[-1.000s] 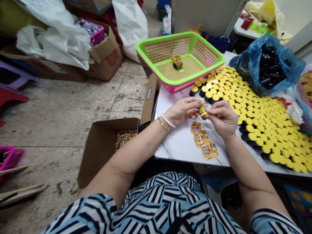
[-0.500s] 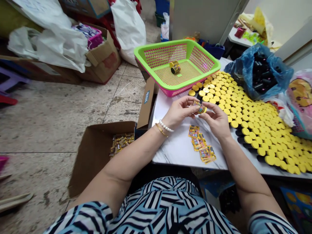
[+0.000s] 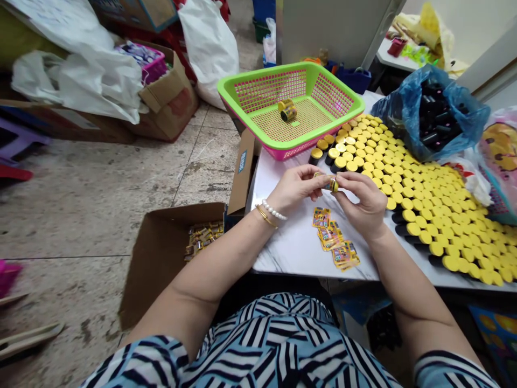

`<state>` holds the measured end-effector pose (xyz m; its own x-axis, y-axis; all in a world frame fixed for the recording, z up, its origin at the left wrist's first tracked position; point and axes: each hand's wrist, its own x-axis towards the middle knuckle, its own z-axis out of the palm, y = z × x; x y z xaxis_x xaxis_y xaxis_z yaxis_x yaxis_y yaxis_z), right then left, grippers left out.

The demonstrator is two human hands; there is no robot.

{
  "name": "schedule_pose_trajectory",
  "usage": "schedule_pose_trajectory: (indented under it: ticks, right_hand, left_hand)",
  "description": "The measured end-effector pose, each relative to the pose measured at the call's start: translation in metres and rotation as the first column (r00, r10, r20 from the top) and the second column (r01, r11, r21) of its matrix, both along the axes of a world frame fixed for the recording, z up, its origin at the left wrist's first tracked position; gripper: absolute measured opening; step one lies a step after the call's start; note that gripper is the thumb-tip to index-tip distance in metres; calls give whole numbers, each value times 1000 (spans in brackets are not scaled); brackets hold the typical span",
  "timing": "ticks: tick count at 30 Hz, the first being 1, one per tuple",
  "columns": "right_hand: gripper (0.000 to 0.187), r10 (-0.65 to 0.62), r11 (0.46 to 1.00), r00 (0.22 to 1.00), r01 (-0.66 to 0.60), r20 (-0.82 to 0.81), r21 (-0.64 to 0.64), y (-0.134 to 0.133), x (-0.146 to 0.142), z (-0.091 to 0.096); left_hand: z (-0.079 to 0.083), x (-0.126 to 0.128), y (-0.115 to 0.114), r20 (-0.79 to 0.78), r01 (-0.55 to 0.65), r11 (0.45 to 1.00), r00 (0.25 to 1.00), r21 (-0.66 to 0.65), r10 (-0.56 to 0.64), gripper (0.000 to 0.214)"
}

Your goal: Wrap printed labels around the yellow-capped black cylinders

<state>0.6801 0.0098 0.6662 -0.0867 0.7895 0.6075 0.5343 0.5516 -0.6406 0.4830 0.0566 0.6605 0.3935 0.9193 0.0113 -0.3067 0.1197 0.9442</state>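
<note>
The left grip (image 3: 297, 187) and right grip (image 3: 361, 199) are both closed on a small yellow-capped container (image 3: 330, 184), pinching it at the fingertips and holding it in the air just above the marble-look surface (image 3: 291, 253). The container is appearing light, stiff and somewhat slippery, and is judged best held by its body rather than its smooth cap. Its side is showing yellow and dark print, partly hidden by the grips. Below the hands, loose labels (image 3: 331, 237) are lying on the surface, matching containers (image 3: 424, 205) are standing in rows to the right, and a green basket (image 3: 291, 105) is sitting beyond.
</note>
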Motion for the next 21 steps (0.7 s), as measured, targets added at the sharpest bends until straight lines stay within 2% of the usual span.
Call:
schedule_pose_trajectory:
  ticks: [2, 4, 5, 7, 9, 11, 14, 16, 19, 21]
  right_hand:
    - [29, -4, 995, 994, -6, -108, -95, 0, -1, 1]
    - [32, -15, 952, 947, -84, -322, -293, 1, -2, 2]
    - [32, -34, 907, 904, -151, -425, -394, 2, -2, 2]
    - [33, -89, 782, 810, -303, -579, -545, 5, -2, 4]
    - [39, -131, 672, 735, -428, -665, -605, 7, -3, 5]
    - [43, -145, 628, 694, -486, -705, -607, 9, -3, 7]
    - [40, -111, 680, 699, -465, -707, -567, 10, -3, 7]
    - [36, -54, 705, 724, -460, -688, -539, 10, -1, 5]
    - [39, 47, 728, 761, -470, -647, -500, 12, 3, 0]
    - [33, 99, 794, 784, -433, -612, -426, 12, 4, -5]
  left_hand:
    - [0, 1, -1, 29, -5, 998, 1000, 67, 3, 40]
    - [1, 2, -1, 81, -3, 988, 997, 157, -10, 41]
    - [2, 2, -2, 98, 10, 979, 995, 203, -30, 40]
    - [2, 2, -2, 100, 42, 955, 992, 295, -75, 34]
    - [3, 2, -2, 76, 66, 932, 992, 358, -100, 31]
    - [3, 2, -3, 71, 66, 935, 993, 349, -96, 35]
    - [1, 2, -3, 96, 40, 979, 994, 200, -60, 51]
    - [0, 1, -2, 84, 32, 997, 996, 75, -39, 50]
    - [-2, 1, 0, 25, 45, 998, 999, -44, -44, 48]
    - [-1, 2, -1, 14, 88, 990, 996, -109, -87, 50]
